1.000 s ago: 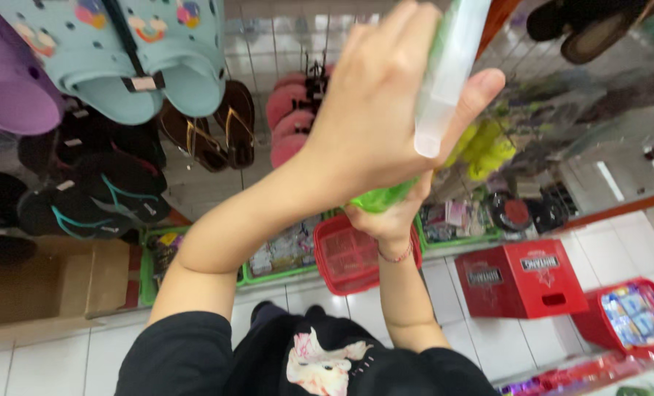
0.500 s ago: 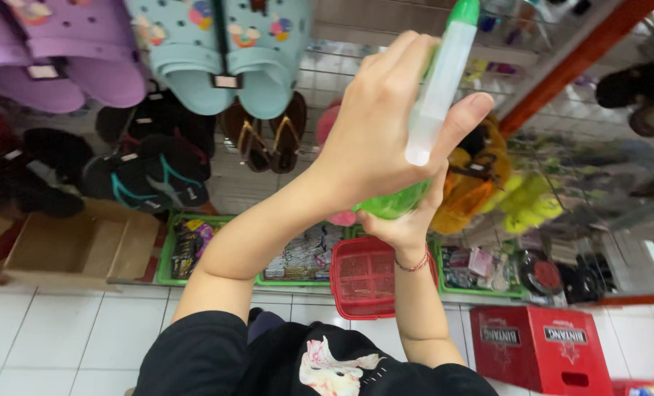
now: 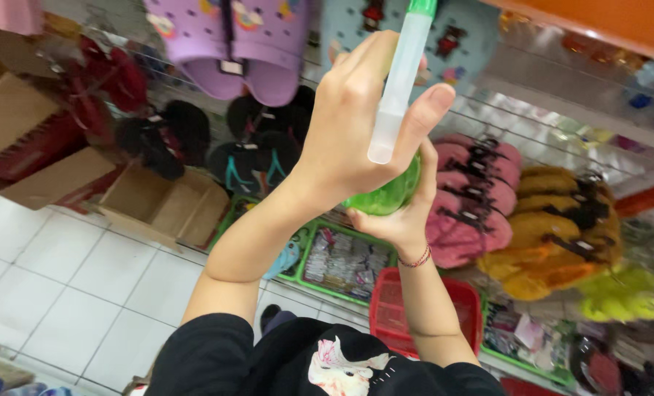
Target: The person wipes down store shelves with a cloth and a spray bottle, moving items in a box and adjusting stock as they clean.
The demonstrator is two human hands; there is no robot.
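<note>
My left hand [image 3: 353,128] is raised in front of me and closed around a slim white tube with a green cap [image 3: 399,81], thumb on its right side. Just beneath it my right hand [image 3: 399,224], with a red string bracelet at the wrist, cups a round green object [image 3: 386,196]. The lower end of the tube sits right above the green object; whether they touch is hidden by my fingers. Both forearms rise from my black shirt with a pale print [image 3: 342,363].
Wire racks behind my hands carry purple clogs [image 3: 232,51], black flip-flops [image 3: 257,158], pink slippers [image 3: 466,202] and yellow slippers [image 3: 554,242]. On the white tiled floor [image 3: 63,279] stand open cardboard boxes [image 3: 166,205], a green tray of packets [image 3: 342,258] and a red basket [image 3: 389,315].
My view has swung, so the racks and boxes slid rightward in the picture. Both hands stay together, holding the tube and the green object as before.
</note>
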